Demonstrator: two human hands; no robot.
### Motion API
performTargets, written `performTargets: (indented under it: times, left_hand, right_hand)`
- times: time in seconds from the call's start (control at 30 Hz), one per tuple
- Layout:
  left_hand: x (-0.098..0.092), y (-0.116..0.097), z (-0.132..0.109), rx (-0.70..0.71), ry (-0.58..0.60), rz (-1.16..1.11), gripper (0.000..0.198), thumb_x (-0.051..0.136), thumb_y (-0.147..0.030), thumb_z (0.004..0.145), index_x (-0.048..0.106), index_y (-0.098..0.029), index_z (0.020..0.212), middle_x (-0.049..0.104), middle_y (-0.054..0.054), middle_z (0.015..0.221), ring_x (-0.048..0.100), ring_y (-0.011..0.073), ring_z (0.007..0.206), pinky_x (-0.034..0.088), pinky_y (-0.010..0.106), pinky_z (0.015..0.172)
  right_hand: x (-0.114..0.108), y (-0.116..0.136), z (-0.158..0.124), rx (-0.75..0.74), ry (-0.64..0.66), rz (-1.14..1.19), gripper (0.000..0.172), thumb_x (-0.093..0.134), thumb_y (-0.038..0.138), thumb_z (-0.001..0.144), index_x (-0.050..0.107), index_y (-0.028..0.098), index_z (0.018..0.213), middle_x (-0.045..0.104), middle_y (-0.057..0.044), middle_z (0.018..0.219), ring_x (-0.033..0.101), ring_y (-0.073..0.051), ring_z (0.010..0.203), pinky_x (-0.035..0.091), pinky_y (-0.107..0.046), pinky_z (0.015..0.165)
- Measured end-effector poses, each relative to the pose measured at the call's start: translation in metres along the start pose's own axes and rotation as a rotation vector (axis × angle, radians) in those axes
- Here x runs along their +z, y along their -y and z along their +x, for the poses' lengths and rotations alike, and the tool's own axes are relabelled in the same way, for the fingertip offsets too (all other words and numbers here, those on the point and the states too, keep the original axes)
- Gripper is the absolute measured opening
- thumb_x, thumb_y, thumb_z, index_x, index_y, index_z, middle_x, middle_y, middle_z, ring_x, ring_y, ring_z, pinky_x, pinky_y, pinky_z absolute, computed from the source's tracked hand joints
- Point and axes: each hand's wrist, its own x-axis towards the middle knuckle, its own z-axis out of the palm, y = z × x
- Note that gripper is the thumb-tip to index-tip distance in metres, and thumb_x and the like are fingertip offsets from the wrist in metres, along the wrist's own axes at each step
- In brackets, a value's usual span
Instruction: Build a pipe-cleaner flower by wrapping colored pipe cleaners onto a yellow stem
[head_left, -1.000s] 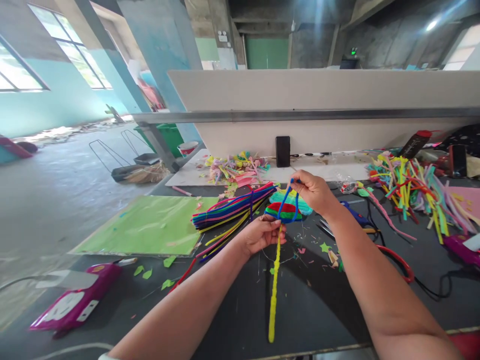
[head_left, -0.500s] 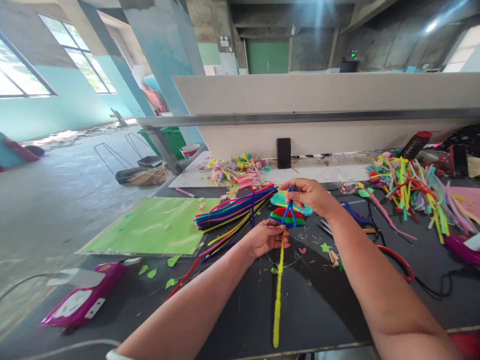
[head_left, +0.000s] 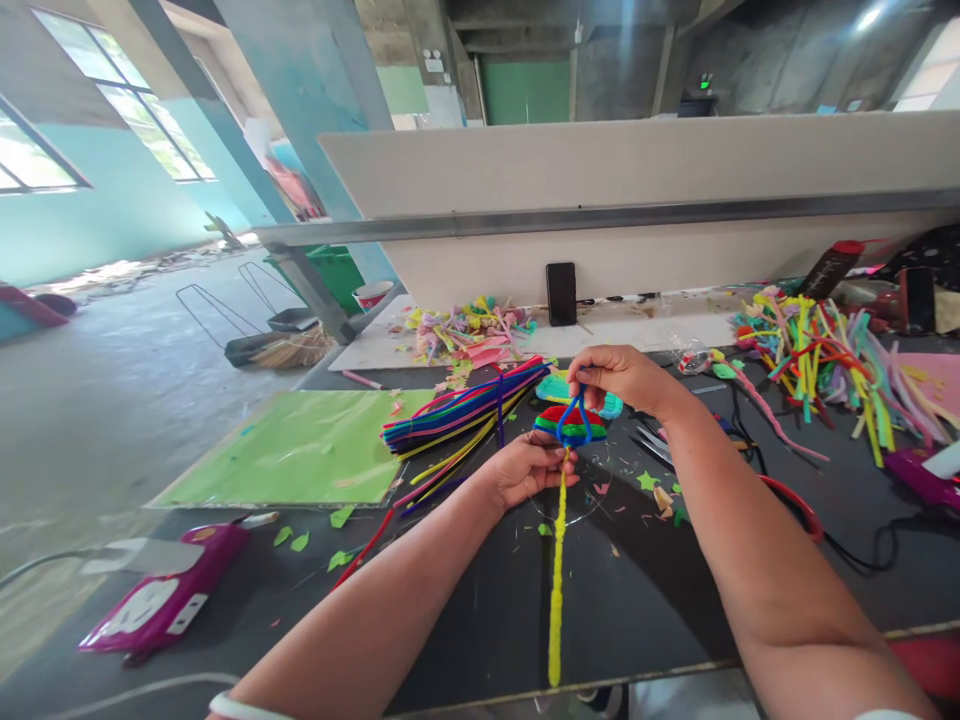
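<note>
My left hand is closed on the top of a long yellow pipe cleaner that trails toward the table's near edge. On its top sits a small coil of red, green and blue pipe cleaner. My right hand pinches the end of a blue pipe cleaner that loops down over that coil. A turquoise fuzzy piece lies just behind the coil.
A bundle of coloured pipe cleaners lies left of my hands, beside a green sheet. A pink power strip sits near left. Scissors, a red cable, cut pipe-cleaner heaps and a phone lie further back.
My right hand has come down from a raised pull, drawing the blue loop small and close over the coil. My left hand has kept its grip in place.
</note>
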Motion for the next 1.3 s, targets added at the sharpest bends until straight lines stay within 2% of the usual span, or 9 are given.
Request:
performTargets:
  times: [0.07,0.23,0.43,0.63,0.73,0.93,1.03,1.17,1.3]
  left_hand:
    - [0.001,0.000,0.001,0.011,-0.001,0.005,0.010,0.066,-0.003,0.073,0.063,-0.007,0.081,0.064,0.008,0.077,0.064,0.0135,0.066,0.058,0.034,0.070]
    - [0.003,-0.001,0.001,0.048,-0.048,-0.007,0.011,0.065,-0.003,0.073,0.062,-0.008,0.082,0.063,0.006,0.076,0.063,0.0121,0.064,0.059,0.034,0.070]
    - [0.002,0.001,0.001,0.001,-0.053,-0.023,0.010,0.064,-0.001,0.073,0.059,-0.008,0.077,0.063,0.007,0.075,0.062,0.0117,0.062,0.059,0.036,0.070]
    - [0.004,0.004,0.000,-0.035,-0.034,0.002,0.006,0.064,-0.007,0.078,0.058,-0.008,0.078,0.062,0.007,0.074,0.061,0.0106,0.060,0.059,0.036,0.070]
    - [0.005,0.004,0.001,-0.042,-0.056,0.004,0.009,0.063,-0.009,0.079,0.055,-0.009,0.075,0.062,0.007,0.072,0.060,0.0106,0.058,0.059,0.036,0.067]
    - [0.005,0.005,0.002,-0.050,-0.052,0.019,0.011,0.066,-0.010,0.077,0.055,-0.010,0.077,0.061,0.006,0.072,0.060,0.0107,0.057,0.059,0.035,0.066]
    - [0.004,0.005,0.001,-0.045,-0.046,0.015,0.012,0.066,-0.009,0.077,0.054,-0.010,0.077,0.062,0.006,0.071,0.060,0.0110,0.058,0.059,0.036,0.067]
    - [0.006,0.005,0.002,-0.028,-0.068,0.015,0.014,0.063,-0.007,0.078,0.051,-0.011,0.074,0.062,0.006,0.071,0.060,0.0112,0.056,0.059,0.036,0.066]
    - [0.004,0.005,0.001,-0.041,-0.066,0.005,0.014,0.062,-0.007,0.079,0.049,-0.012,0.075,0.063,0.006,0.071,0.060,0.0110,0.057,0.059,0.036,0.065]
  right_hand:
    - [0.001,-0.002,0.001,-0.043,-0.018,0.025,0.019,0.063,0.036,0.083,0.064,0.017,0.085,0.066,0.000,0.073,0.061,-0.008,0.051,0.051,-0.020,0.049]
    - [0.000,-0.004,0.002,-0.139,-0.188,0.060,0.018,0.063,0.036,0.083,0.064,0.018,0.085,0.065,0.001,0.070,0.059,-0.008,0.051,0.050,-0.019,0.049]
    - [0.012,0.001,0.004,-0.124,-0.112,-0.007,0.018,0.060,0.036,0.085,0.062,0.019,0.087,0.063,0.002,0.069,0.058,-0.007,0.051,0.050,-0.020,0.051]
    - [0.003,-0.009,0.005,-0.111,-0.138,0.018,0.016,0.058,0.033,0.086,0.060,0.018,0.090,0.062,0.003,0.070,0.055,-0.005,0.048,0.046,-0.018,0.047]
    - [0.001,-0.010,0.005,-0.079,-0.107,0.034,0.015,0.062,0.031,0.083,0.059,0.018,0.090,0.064,0.003,0.070,0.055,-0.006,0.047,0.047,-0.018,0.047]
    - [0.008,0.000,0.003,0.002,-0.060,0.115,0.026,0.072,0.032,0.074,0.060,0.017,0.092,0.067,0.001,0.066,0.059,-0.009,0.046,0.050,-0.020,0.046]
    - [0.008,0.000,0.002,0.020,-0.099,0.148,0.023,0.074,0.034,0.072,0.062,0.015,0.081,0.069,-0.001,0.066,0.061,-0.010,0.046,0.051,-0.022,0.046]
    - [0.008,-0.005,0.003,-0.006,-0.213,0.208,0.022,0.073,0.035,0.073,0.062,0.016,0.076,0.069,-0.001,0.065,0.060,-0.009,0.046,0.049,-0.020,0.046]
    - [0.007,-0.009,0.004,-0.005,-0.165,0.281,0.018,0.073,0.032,0.074,0.064,0.017,0.082,0.069,0.000,0.067,0.058,-0.008,0.047,0.048,-0.020,0.047]
